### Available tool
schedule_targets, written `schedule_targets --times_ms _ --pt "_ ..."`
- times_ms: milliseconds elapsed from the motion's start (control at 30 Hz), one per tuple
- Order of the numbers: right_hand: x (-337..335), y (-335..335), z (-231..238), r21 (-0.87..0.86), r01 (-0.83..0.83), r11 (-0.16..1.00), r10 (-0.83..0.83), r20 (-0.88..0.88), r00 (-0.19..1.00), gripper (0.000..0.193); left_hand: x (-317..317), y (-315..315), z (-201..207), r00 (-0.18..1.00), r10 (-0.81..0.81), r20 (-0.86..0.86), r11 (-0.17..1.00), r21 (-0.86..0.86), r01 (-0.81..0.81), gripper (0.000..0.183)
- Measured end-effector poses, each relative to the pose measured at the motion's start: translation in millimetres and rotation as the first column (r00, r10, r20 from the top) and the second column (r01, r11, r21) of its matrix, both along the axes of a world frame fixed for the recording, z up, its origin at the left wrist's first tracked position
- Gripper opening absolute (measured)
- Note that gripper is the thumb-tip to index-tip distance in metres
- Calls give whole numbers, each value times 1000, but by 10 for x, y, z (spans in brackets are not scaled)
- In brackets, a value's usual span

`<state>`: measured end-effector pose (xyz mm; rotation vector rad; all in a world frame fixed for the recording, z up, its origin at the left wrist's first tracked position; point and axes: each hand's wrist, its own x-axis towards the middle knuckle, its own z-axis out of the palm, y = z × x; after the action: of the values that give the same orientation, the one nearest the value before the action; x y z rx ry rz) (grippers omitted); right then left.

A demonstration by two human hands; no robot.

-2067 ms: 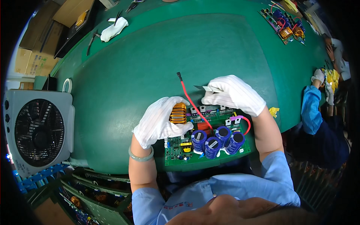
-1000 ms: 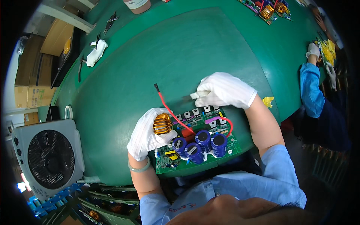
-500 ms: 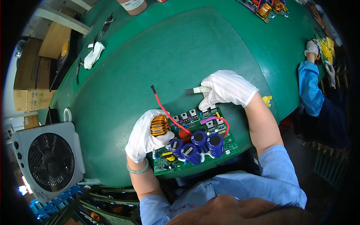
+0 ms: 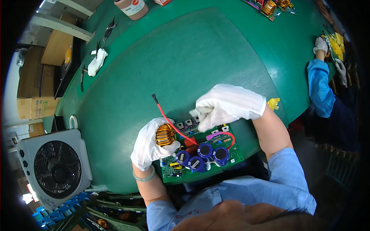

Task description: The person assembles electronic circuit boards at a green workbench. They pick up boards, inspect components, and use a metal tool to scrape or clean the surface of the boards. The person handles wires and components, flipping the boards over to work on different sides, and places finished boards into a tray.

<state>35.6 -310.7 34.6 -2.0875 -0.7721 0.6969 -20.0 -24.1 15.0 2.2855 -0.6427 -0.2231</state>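
Fan [image 4: 58, 169]: at the left, beside the worktop [image 4: 154, 69] and well apart from the handling.

Left hand [image 4: 148, 146]: gloved, its fingers and thumb grasping the copper coil [image 4: 165, 134] on the left part of the circuit board [image 4: 234, 156]. A firm, even hold seems right — enough to steady the board without wrenching the coil.

Long red wire [image 4: 163, 114]: runs from mid-board toward the far left, its dark tip loose. It lies between the hands, so leaving it slack and untouched would avoid a snag.

Metal tabs [image 4: 189, 122]: a row along the board's far side, partly hidden by the right hand [image 4: 227, 104]. A light touch would suit them; sideways force might bend them.

Pale piece [image 4: 194, 112]: small, blurred, poking out to the left of the right hand's fingers, which look pinched on it. Contact with the board cannot be told.

Blue drums [image 4: 205, 151]: four, standing near the middle of the board, close together; the wrist is best carried above them.

Circuit board: at the worktop's near edge, below both hands — good support under its near side matters.

Right hand: gloved, over the board's far right part; a slow, level wrist should give the best control.
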Motion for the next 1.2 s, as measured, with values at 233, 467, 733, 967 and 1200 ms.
schedule_targets --times_ms 233,467,733,967,1200 --pt "-100 33 -140 49 -209 977 201 128 971 32 43 42 -51 999 -42 -19 998 -45 41 58" --pt "-72 41 -160 -33 -140 990 142 83 986 41 50 15 -13 999 -28 -40 1000 -13 28 55" --pt "-49 47 -199 -60 -145 988 150 92 984 48 10 22 -2 996 28 -85 1000 3 -28 54" --pt "-41 20 -233 88 -107 990 95 128 987 43 39 74 -55 959 115 -260 992 -15 -123 58" --pt "26 -62 -178 127 -113 985 90 180 980 43 51 120 -186 820 144 -554 901 -270 -340 54"
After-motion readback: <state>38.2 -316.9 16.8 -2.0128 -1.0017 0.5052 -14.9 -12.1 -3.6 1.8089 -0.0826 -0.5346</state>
